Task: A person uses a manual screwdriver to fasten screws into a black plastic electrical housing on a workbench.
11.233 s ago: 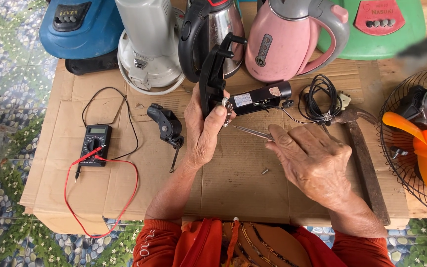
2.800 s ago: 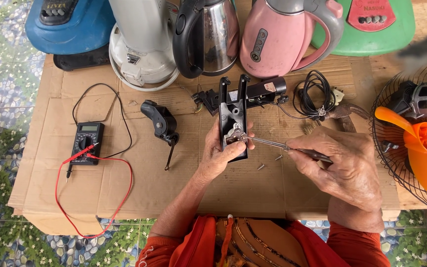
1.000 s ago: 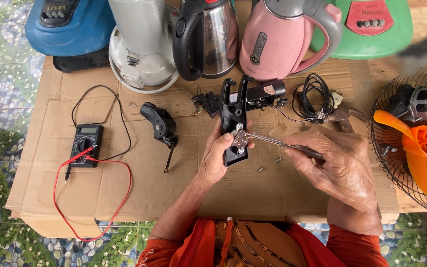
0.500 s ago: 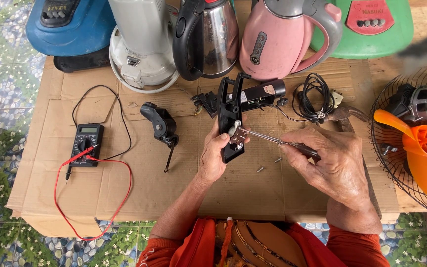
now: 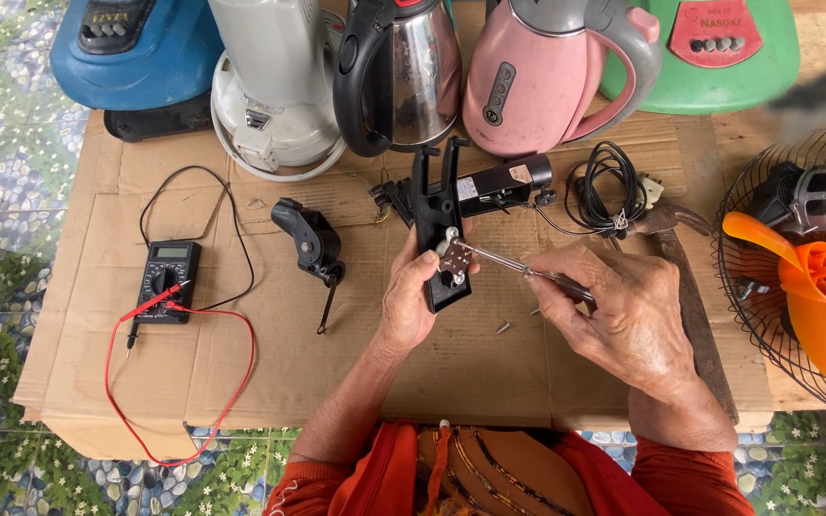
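My left hand (image 5: 411, 301) grips a long black plastic handle part (image 5: 432, 220), held upright over the cardboard-covered table (image 5: 241, 373). A small brown circuit board (image 5: 455, 257) sits on that part near my thumb. My right hand (image 5: 623, 320) holds a thin screwdriver (image 5: 513, 268) with its tip on the board. A black tubular piece with a label (image 5: 504, 182) lies just behind the handle part. A few small screws (image 5: 504, 328) lie on the cardboard below the screwdriver.
A blue appliance (image 5: 136, 48), a white base (image 5: 274, 86), a steel kettle (image 5: 403, 72), a pink kettle (image 5: 552, 72) and a green appliance (image 5: 719, 53) line the back. A black multimeter (image 5: 166, 279) with red and black leads lies left, a black plastic part (image 5: 306, 239) beside it. A coiled cord (image 5: 609, 196) and an orange-bladed fan (image 5: 805, 277) are right.
The handle part has tilted more upright in my left hand and shifted slightly. My right hand keeps the screwdriver tip on the small board.
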